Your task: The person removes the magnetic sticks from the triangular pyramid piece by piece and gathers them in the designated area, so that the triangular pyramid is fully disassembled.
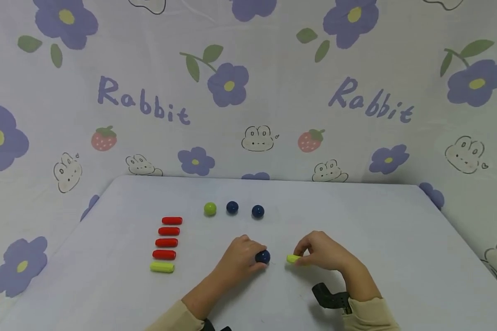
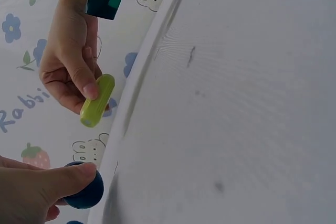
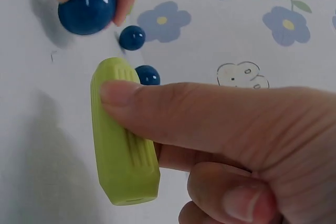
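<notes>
My left hand [image 1: 239, 258] holds a glossy dark blue ball [image 1: 263, 256] between thumb and fingers, near the middle of the white table. The left wrist view shows the thumb across the top of this ball [image 2: 88, 193]. To its right, my right hand [image 1: 325, 250] pinches a yellow-green bar [image 1: 291, 259]. Close up in the right wrist view, the bar [image 3: 126, 174] has grooved sides and a flat end, with the thumb pressed on its upper part. A gap separates ball and bar. The fingers behind the bar are partly hidden.
On the left, several red bars [image 1: 166, 242] lie in a column, with another yellow-green bar [image 1: 162, 267] at its near end. Farther back on the white table [image 1: 356, 211] sit a green ball [image 1: 210, 208] and two dark blue balls [image 1: 232, 207]. A patterned cloth [image 1: 273, 82] hangs behind.
</notes>
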### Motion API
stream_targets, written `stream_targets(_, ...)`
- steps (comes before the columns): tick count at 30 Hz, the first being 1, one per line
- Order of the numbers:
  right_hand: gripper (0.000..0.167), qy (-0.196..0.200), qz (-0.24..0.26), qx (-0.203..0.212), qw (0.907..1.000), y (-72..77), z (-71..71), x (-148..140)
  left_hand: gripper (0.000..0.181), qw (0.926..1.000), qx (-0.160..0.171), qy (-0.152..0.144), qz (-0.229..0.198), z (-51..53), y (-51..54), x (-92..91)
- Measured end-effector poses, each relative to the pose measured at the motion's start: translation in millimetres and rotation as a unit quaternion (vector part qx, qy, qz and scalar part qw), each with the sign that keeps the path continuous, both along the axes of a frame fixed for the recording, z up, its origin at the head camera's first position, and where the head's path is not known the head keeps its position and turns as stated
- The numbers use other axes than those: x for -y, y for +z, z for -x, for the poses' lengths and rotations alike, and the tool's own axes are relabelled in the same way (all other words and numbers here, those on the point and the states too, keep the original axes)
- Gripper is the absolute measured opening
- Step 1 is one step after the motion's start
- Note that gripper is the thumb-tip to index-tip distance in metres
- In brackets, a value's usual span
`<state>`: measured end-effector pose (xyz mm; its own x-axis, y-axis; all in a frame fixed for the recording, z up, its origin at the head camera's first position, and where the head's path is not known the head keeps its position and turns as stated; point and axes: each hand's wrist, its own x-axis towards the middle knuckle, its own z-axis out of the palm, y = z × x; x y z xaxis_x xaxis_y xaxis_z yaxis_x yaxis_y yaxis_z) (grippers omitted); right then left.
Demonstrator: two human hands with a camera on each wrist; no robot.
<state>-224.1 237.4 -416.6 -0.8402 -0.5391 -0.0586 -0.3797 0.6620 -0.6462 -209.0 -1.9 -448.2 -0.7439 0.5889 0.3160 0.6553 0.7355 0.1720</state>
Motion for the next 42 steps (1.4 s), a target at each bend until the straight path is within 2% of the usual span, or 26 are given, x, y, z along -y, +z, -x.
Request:
stream_targets(4, 0.01, -0.013, 0.005, 0.006, 0.9999, -1.0, 1.8, -8, 0.037, 0.9999, 0.0, 0.015, 0.002, 11.2, -3.7, -24.8)
stream_targets(8, 0.011, -0.022, 0.009, 0.016, 0.9996, -1.4, 3.2, -13, 0.036, 0.9996, 0.001, 0.019, -0.022, 25.2, -10.5, -47.2)
stream_targets(11, 0.01, -0.026, 0.01, 0.015, 0.9995, -2.2, 4.1, -16, 0.036, 0.9981, 0.012, 0.04, -0.046, 37.8, -15.8, -60.7)
stream_targets(17, 0.01, -0.016, 0.017, 0.014, 0.9996, -5.0, 5.4, -16, 0.036, 0.9884, 0.03, 0.105, -0.105, 59.2, -21.8, -79.0)
stream_targets(23, 0.01, -0.024, 0.008, 0.022, 0.9994, -7.2, 4.1, -17, 0.038, 0.9782, 0.05, 0.136, -0.148, 73.5, -26.0, -92.0)
stream_targets(29, 0.01, -0.031, 0.0, 0.022, 0.9993, -9.7, 3.8, -20, 0.039, 0.9687, 0.046, 0.146, -0.195, 84.3, -30.0, -101.7)
stream_targets(34, 0.01, -0.039, 0.001, 0.032, 0.9987, -9.3, 3.6, -20, 0.04, 0.9599, 0.058, 0.147, -0.231, 90.1, -34.7, -105.7)
stream_targets(42, 0.01, -0.031, 0.003, 0.023, 0.9993, -11.1, 3.0, -19, 0.041, 0.9512, 0.047, 0.146, -0.268, 90.5, -37.9, -105.3)
